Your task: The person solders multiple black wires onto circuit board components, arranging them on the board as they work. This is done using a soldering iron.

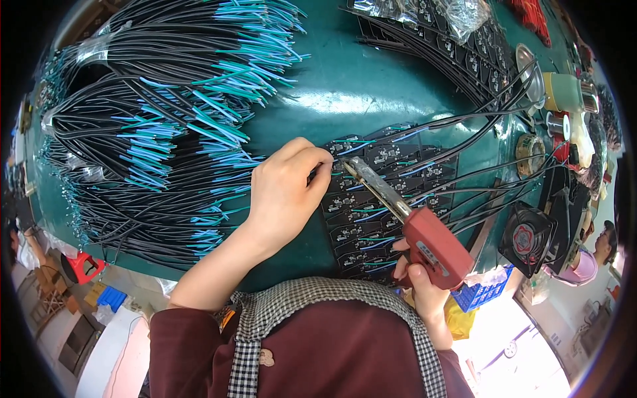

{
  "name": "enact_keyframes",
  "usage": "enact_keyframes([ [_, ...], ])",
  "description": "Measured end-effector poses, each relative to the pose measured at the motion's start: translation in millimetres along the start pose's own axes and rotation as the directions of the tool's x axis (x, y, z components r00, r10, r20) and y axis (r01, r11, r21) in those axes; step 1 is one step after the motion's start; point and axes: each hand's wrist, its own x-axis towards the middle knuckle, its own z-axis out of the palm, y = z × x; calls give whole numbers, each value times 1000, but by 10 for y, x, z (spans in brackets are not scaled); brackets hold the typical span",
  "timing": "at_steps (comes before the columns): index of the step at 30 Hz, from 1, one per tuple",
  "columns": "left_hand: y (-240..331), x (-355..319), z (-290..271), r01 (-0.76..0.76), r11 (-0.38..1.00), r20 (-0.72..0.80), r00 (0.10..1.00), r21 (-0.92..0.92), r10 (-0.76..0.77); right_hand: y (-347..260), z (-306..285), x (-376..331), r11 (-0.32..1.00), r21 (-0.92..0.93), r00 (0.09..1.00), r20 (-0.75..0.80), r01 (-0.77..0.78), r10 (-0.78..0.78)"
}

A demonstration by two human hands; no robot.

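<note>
My right hand [426,292] grips a red soldering gun [438,249] by its handle. Its metal barrel slants up and left, with the tip at the upper left part of a panel of black circuit boards [345,235]. Beside that tip, the thumb and forefinger of my left hand [282,189] are pinched together; what lies between them is too small to make out. Black cables [464,178] with blue and green wire ends stretch across the panel from the right.
Bundles of black cables [166,50] with stripped blue and green ends pile up on the left of the green table [318,73]. More boards with cables [458,50] lie at the far right. A solder spool [557,125], tape roll [529,154] and black fan [527,237] stand along the right.
</note>
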Motion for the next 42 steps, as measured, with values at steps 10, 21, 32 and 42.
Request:
enact_keyframes([
  [10, 20, -19, -30, 24, 999, 1, 1000, 22, -24, -7, 20, 3, 992, 103, 996, -45, 76, -72],
  [21, 35, -277, -324, -302, 762, -87, 902, 573, 423, -16, -20, -78, 979, 78, 961, -217, 191, -170],
  [32, 20, -107, -440, -446, 688, -178, 752, 573, 635, -94, -214, -110, 967, 73, 949, -223, 243, -222],
  [42, 256, 210, 305, -568, 709, 87, 802, 417, 591, -217, -452, 62, 985, 27, 978, -126, 172, -167],
])
